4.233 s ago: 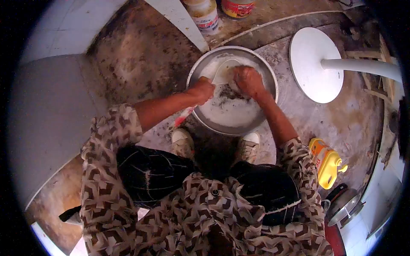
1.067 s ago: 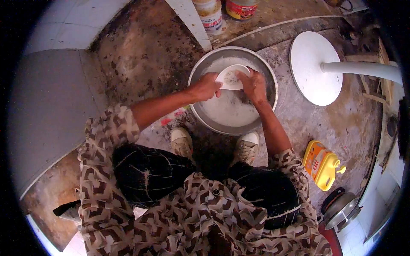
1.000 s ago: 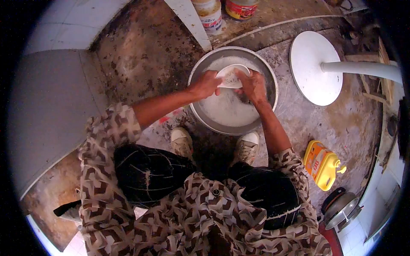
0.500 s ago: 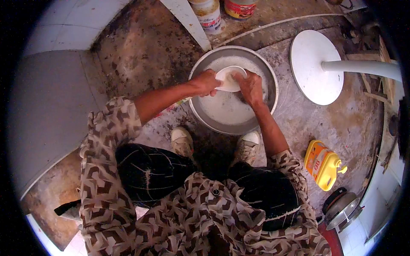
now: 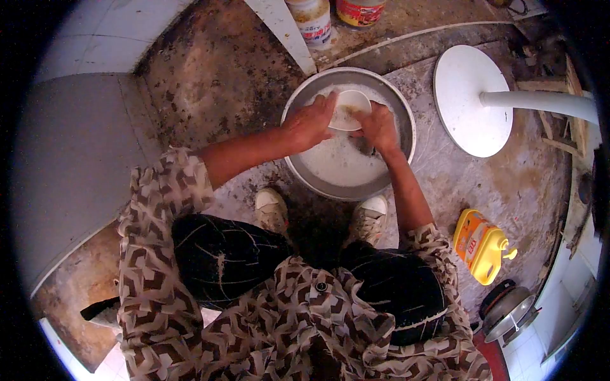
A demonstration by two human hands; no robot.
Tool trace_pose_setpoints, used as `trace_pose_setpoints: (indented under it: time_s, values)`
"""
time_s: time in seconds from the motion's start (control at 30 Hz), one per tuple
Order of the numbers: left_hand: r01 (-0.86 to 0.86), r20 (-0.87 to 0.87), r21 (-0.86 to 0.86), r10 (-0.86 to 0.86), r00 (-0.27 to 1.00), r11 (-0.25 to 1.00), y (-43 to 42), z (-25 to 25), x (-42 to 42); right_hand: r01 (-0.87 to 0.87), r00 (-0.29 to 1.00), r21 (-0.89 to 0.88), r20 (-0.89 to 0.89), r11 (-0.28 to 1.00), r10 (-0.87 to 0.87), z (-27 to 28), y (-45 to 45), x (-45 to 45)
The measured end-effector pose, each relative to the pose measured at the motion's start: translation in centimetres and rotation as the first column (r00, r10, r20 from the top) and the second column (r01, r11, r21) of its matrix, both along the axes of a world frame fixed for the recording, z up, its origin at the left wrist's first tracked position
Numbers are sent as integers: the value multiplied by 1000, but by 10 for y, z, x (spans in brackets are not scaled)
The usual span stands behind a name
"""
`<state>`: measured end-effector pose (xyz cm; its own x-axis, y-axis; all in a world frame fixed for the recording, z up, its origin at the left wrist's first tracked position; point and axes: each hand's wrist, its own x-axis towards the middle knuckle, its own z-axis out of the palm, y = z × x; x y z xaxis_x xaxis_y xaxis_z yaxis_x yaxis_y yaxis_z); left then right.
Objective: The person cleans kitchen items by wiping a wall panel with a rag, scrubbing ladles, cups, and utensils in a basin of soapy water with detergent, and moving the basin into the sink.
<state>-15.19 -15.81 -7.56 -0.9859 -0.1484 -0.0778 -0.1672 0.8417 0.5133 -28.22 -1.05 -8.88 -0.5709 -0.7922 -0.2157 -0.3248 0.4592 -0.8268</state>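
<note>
Left hand: now straightening at bowl's nine o'clock — can't tell if gripping
Right hand: holding four o'clock — likely steadying more

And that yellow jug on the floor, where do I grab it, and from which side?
I'd take the jug by the handle on its top, at the end nearest you, coming from above with your right hand once free: the jug looks upright, on your right. Keep clear of the nozzle, which sticks out toward the far end.

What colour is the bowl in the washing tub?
The bowl is white, seen best in the head view.
</note>
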Motion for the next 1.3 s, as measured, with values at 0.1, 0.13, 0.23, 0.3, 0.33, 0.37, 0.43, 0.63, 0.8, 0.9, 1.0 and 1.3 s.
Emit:
trace_pose_setpoints:
  time_s: [0.1, 0.13, 0.23, 0.3, 0.33, 0.37, 0.43, 0.63, 0.8, 0.9, 1.0, 1.3]
  values:
    - [38, 33, -14, -38, 999, 999, -10, 0, 4, 120, 961, -45, 255, 992, -104, 16, 6, -1]
    - [9, 92, 18, -10, 996, 1000, -13, 3, 5, 205, 905, -44, 390, 978, -172, 24, 9, 1]
    - [-46, 358, 333, -82, 930, 942, -25, 12, 13, 142, 976, -102, -149, 985, -157, 24, 32, -4]
    - [-262, 529, 545, -84, 845, 796, -26, 31, 12, -93, 904, 18, -416, 995, 92, 15, 42, 13]
    - [-373, 602, 616, -110, 791, 694, -25, 37, 10, -193, 821, 103, -528, 976, 218, 12, 49, 22]
    - [-428, 611, 667, -120, 782, 610, -25, 36, 10, -163, 758, 369, -546, 915, 355, 19, 50, 37]
    - [-528, 627, 736, -133, 767, 424, -28, 36, 12, -194, 810, 283, -494, 939, 316, 3, 47, 29]
    - [-552, 599, 795, -175, 782, 252, -23, 36, 11, 227, 973, -142, 63, 964, -220, 6, 36, 3]
    - [-613, 644, 762, -153, 749, 208, -13, 23, 6, -138, 933, -267, -358, 954, 35, 45, 3, 62]
    - [-652, 701, 706, -146, 698, 276, -12, 23, 5, -184, 919, -274, -389, 944, 66, 30, -3, 62]
    - [-633, 680, 730, -183, 710, 256, -18, 15, 5, -159, 914, -276, -405, 948, 36, 12, -11, 51]
    - [-689, 693, 718, -188, 696, 94, -24, -5, 0, -73, 946, -343, -321, 936, -44, -13, -30, 26]
